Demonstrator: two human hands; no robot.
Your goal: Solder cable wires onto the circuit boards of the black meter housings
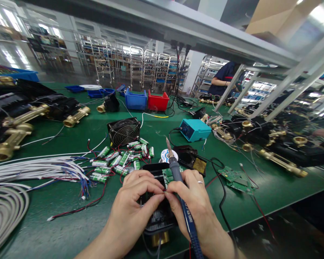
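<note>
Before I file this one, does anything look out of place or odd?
Yes, mildly: a red wire near the green circuit board trails past the edge of the table, where it might snag. Also, the right hand holds the soldering iron tip-up while also pinching beside the left hand, an awkward-looking grip.

Blue-and-grey soldering iron (187, 213), green board (166, 173)

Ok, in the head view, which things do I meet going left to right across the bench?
Coiled cable → fan → soldering iron → loose circuit board.
</note>
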